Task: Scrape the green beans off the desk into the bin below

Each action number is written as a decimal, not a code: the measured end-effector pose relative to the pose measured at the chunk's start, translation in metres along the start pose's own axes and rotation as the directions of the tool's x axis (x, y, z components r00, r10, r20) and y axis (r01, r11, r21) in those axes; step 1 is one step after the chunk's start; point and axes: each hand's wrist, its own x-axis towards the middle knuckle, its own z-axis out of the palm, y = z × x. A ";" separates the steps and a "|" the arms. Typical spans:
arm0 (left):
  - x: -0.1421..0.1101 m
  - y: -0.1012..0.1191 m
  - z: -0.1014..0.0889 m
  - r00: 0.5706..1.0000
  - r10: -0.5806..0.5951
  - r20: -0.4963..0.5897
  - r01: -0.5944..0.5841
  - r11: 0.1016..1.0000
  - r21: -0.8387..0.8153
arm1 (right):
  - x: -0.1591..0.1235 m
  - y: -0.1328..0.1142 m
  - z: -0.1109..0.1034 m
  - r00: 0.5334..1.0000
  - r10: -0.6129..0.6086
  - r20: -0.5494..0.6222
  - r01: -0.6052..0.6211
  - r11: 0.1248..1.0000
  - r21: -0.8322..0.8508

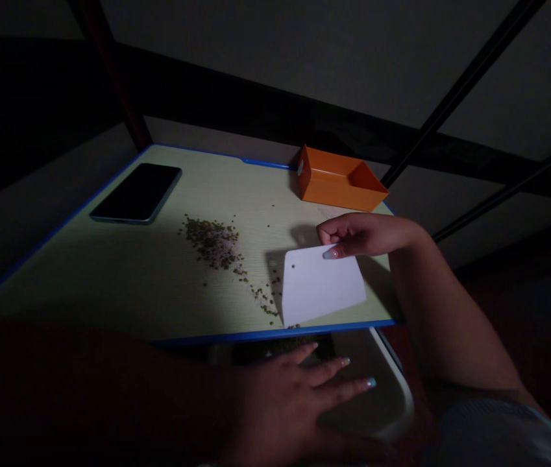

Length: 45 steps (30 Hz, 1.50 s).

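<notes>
My right hand [360, 235] pinches the top edge of a white card [324, 285], thumb on its near face. The card stands tilted on the table near the front edge, with one small dark bean [293, 266] on its face. To its left lies a heap of small green beans mixed with white grains [214, 244]. A thin trail of beans and grains [264, 299] runs from the heap to the card. My left hand [299, 392] is below the table edge, fingers spread, over a pale container [392, 395] with dark green bits inside. It holds nothing visible.
A dark-screened phone [139, 193] lies at the table's back left. An open orange box [341, 181] stands at the back right. Blue edging [256, 336] borders the pale table [124, 279]. Panelled doors or a wall rise behind it. The light is dim.
</notes>
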 end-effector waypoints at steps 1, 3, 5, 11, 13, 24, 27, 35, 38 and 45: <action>0.000 -0.001 -0.001 1.000 0.010 0.014 -0.010 1.000 -0.009 | 0.000 0.000 0.000 1.000 0.011 0.018 -0.011 1.000 0.000; 0.000 -0.002 -0.005 0.998 0.025 0.051 -0.024 0.999 -0.026 | 0.000 0.000 0.000 0.997 0.039 0.067 -0.039 0.999 0.002; 0.000 -0.003 -0.010 0.996 0.025 0.080 -0.022 0.999 -0.036 | 0.000 -0.001 0.001 0.992 0.066 0.110 -0.069 0.997 0.021; 0.001 -0.003 -0.010 0.998 0.031 0.051 -0.028 0.999 -0.045 | 0.001 -0.005 0.002 0.988 0.087 0.131 -0.100 0.990 0.097; 0.000 -0.003 -0.007 0.998 0.033 0.053 -0.030 0.998 -0.048 | 0.001 -0.006 0.003 0.990 0.072 0.125 -0.085 0.991 0.099; 0.002 -0.003 -0.009 0.998 0.017 0.058 -0.014 0.999 -0.044 | -0.004 -0.006 0.000 0.992 0.075 0.099 -0.086 0.991 0.106; 0.002 -0.003 -0.011 0.997 0.017 0.081 -0.011 0.997 -0.076 | -0.006 -0.007 0.001 0.991 0.065 0.113 -0.077 0.992 0.100; 0.002 -0.005 -0.013 0.998 0.035 0.061 -0.030 0.997 -0.073 | -0.005 -0.007 0.001 0.995 0.076 0.068 -0.079 0.995 0.054; 0.003 -0.005 -0.013 0.995 0.044 0.087 -0.038 0.996 -0.075 | -0.005 -0.006 0.000 0.994 0.097 0.058 -0.099 0.994 0.036; 0.003 -0.006 -0.016 0.984 0.030 0.175 -0.004 0.989 -0.146 | -0.009 -0.004 -0.005 0.988 0.154 0.024 -0.154 0.988 0.004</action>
